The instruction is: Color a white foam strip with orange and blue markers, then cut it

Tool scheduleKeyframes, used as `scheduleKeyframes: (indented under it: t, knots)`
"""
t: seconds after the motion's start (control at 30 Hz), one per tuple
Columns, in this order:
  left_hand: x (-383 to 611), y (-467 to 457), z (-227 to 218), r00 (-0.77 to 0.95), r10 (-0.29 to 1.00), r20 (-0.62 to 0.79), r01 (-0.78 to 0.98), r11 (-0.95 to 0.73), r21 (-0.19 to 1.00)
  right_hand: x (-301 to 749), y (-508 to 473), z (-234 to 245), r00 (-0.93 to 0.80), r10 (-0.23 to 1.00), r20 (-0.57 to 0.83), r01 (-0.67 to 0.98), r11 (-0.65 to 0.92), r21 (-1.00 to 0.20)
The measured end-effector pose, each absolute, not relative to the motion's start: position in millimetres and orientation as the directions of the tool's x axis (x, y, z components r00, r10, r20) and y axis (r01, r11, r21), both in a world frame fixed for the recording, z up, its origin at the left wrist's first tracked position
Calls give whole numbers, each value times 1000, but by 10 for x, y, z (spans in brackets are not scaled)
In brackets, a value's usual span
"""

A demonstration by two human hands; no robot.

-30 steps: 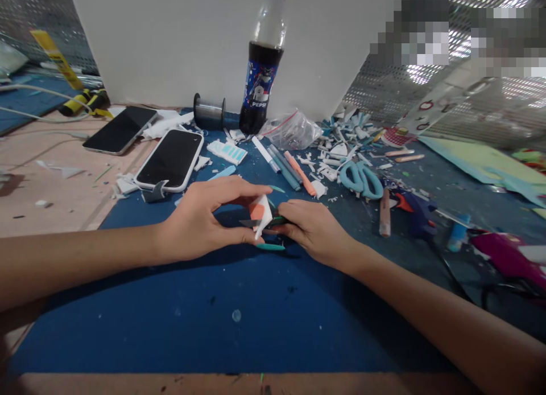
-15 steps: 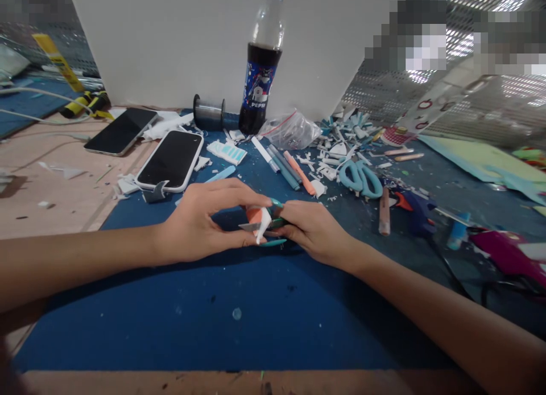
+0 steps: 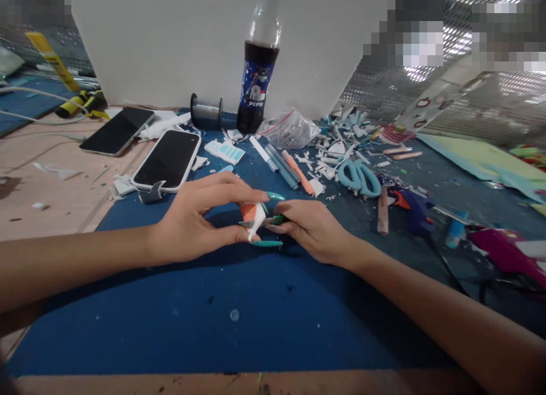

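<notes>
Over the blue mat, my left hand (image 3: 209, 213) pinches a small orange-and-white piece (image 3: 256, 217) between thumb and fingers. Its long teal nails reach out past the piece on the right. My right hand (image 3: 313, 227) is closed around a tool with a thin pointed metal blade (image 3: 244, 223). The blade runs leftward across the piece, and its tip shows on the far side of the white part. My right fingers hide the tool's handle, so its exact kind is unclear.
Behind my hands lie two phones (image 3: 167, 159), several coloured sticks (image 3: 297, 170), light-blue-handled scissors (image 3: 359, 177) and white scraps. A Pepsi bottle (image 3: 257, 82) stands at the back beside a spool (image 3: 206, 111) and plastic bag (image 3: 290, 128). Glue guns (image 3: 503, 252) lie at right.
The piece, still in my left hand, has shifted slightly left and turned a little, and its teal nails show more. My right hand keeps its grip on the blade tool. The view has moved slightly.
</notes>
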State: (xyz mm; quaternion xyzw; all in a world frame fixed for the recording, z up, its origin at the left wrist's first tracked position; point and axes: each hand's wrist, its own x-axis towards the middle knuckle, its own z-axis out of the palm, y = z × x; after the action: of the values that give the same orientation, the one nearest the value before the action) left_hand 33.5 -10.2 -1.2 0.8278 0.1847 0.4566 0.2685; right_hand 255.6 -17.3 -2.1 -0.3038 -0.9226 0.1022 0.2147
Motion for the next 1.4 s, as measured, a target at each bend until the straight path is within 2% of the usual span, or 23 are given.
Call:
scheduleKeyframes:
  t: [0.23, 0.47, 0.8, 1.07, 1.4]
  knots:
    - [334, -89, -5, 543, 568, 618, 11, -741, 671, 2558, -174, -22, -732, 567, 377, 494, 823, -280]
    - [353, -74, -19, 559, 592, 580, -30, -685, 728, 2539, -185, -14, -732, 593, 336, 512, 804, -302]
    - [344, -74, -23, 618, 545, 567, 14, -729, 685, 2529, -187, -17, -737, 582, 343, 521, 813, -259]
    - [355, -72, 1, 625, 526, 577, 30, -755, 655, 2554, -183, -38, -736, 610, 295, 528, 789, -315]
    - [300, -62, -54, 590, 619, 517, 87, -686, 722, 2554, -171, -1, -745, 570, 345, 480, 818, -316]
